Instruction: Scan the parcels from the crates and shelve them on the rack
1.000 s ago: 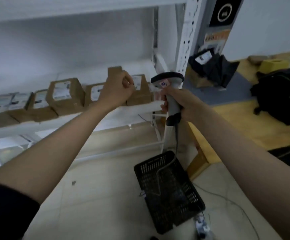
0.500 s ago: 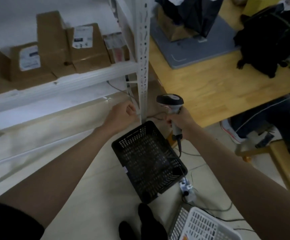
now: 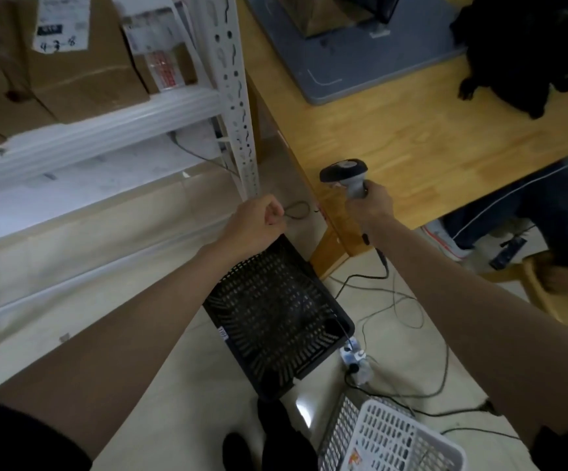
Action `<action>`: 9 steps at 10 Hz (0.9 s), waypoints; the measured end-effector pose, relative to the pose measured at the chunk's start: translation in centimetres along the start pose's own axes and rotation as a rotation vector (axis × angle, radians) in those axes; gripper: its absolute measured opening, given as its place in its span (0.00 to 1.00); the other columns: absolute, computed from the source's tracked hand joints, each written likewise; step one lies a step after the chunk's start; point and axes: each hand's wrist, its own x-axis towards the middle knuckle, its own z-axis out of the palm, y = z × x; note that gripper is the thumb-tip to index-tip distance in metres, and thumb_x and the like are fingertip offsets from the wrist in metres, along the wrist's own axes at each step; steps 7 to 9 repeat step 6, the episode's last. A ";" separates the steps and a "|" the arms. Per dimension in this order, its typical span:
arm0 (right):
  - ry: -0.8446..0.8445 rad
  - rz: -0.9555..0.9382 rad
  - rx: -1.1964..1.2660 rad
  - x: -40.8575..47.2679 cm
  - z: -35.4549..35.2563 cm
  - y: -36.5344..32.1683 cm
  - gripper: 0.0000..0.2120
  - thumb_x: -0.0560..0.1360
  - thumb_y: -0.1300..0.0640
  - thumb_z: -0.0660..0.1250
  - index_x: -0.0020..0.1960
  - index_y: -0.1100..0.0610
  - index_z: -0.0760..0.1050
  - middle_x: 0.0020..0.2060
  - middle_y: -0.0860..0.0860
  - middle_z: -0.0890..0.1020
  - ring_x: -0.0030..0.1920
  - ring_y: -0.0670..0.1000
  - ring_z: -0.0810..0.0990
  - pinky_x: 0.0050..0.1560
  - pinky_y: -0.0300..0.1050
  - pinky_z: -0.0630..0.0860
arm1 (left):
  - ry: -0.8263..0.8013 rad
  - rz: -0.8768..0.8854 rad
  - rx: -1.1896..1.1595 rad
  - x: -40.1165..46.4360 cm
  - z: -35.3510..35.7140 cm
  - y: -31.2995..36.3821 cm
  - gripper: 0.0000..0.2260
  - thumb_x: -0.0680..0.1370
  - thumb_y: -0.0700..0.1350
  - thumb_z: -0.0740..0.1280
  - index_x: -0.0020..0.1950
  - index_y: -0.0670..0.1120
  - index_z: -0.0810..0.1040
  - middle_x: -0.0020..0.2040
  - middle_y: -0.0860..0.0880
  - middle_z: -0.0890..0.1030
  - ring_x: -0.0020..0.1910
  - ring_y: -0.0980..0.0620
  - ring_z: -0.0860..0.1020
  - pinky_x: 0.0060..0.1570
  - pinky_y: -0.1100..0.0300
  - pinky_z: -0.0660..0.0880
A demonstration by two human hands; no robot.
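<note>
Two hands reach out over the floor. Right hand [image 3: 371, 209] grips the handle of a grey barcode scanner [image 3: 347, 175], its dark head tilted up and to the left, its cable [image 3: 388, 287] trailing down beneath the wrist. Left hand [image 3: 255, 222] is loosely curled and holds nothing, just beside the foot of the white rack upright [image 3: 231, 90]. Below the left hand lies a black perforated crate [image 3: 276, 317], with no parcel visible inside. Nearer the body, under the right forearm, stands a white crate [image 3: 391, 440]. Brown cardboard parcels [image 3: 72, 62] with white labels sit on the rack shelf [image 3: 89, 137], up and left of both hands. Beyond the right hand extends a wooden table [image 3: 411, 124].
</note>
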 end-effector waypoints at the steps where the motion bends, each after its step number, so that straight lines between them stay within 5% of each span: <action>1: 0.028 -0.011 0.009 1.5 1.0 -0.3 0.12 0.78 0.64 0.62 0.60 0.60 0.76 0.47 0.53 0.79 0.39 0.50 0.76 0.30 0.39 0.70 | 0.013 -0.020 0.007 1.4 0.0 -0.3 0.05 0.76 0.46 0.71 0.51 0.51 0.78 0.51 0.50 0.81 0.51 0.52 0.78 0.53 0.54 0.76; 3: 0.052 -0.003 -0.034 2.6 1.6 0.2 0.14 0.76 0.66 0.62 0.61 0.58 0.75 0.54 0.55 0.79 0.43 0.51 0.75 0.31 0.40 0.68 | 0.025 -0.029 -0.007 2.3 0.5 -0.9 0.06 0.77 0.46 0.71 0.53 0.51 0.77 0.52 0.49 0.81 0.52 0.52 0.78 0.53 0.55 0.75; 4: 0.048 -0.039 -0.048 1.7 1.4 0.5 0.23 0.76 0.65 0.63 0.70 0.57 0.71 0.59 0.57 0.79 0.51 0.56 0.77 0.40 0.48 0.76 | 0.011 -0.044 -0.036 1.7 0.8 -1.1 0.06 0.77 0.46 0.70 0.53 0.50 0.78 0.52 0.49 0.80 0.52 0.52 0.78 0.51 0.57 0.74; 5: 0.095 -0.038 -0.137 0.8 1.2 0.4 0.33 0.76 0.57 0.68 0.78 0.55 0.61 0.69 0.58 0.73 0.68 0.62 0.71 0.66 0.61 0.72 | 0.000 -0.029 -0.032 0.7 0.7 -1.3 0.07 0.77 0.46 0.70 0.55 0.49 0.78 0.53 0.49 0.79 0.52 0.53 0.77 0.50 0.58 0.74; 6: 0.179 -0.094 -0.182 -1.2 0.8 -0.9 0.34 0.76 0.52 0.69 0.79 0.55 0.60 0.75 0.56 0.66 0.75 0.61 0.62 0.72 0.59 0.61 | 0.011 -0.017 -0.022 -0.6 -0.6 -1.4 0.07 0.77 0.46 0.71 0.53 0.50 0.78 0.53 0.50 0.79 0.51 0.53 0.77 0.45 0.61 0.71; 9: 0.179 -0.094 -0.182 -1.2 0.8 -0.9 0.34 0.76 0.52 0.69 0.79 0.55 0.60 0.75 0.56 0.66 0.75 0.61 0.62 0.72 0.59 0.61 | 0.011 -0.017 -0.022 -0.6 -0.6 -1.4 0.07 0.77 0.46 0.71 0.53 0.50 0.78 0.53 0.50 0.79 0.51 0.53 0.77 0.45 0.61 0.71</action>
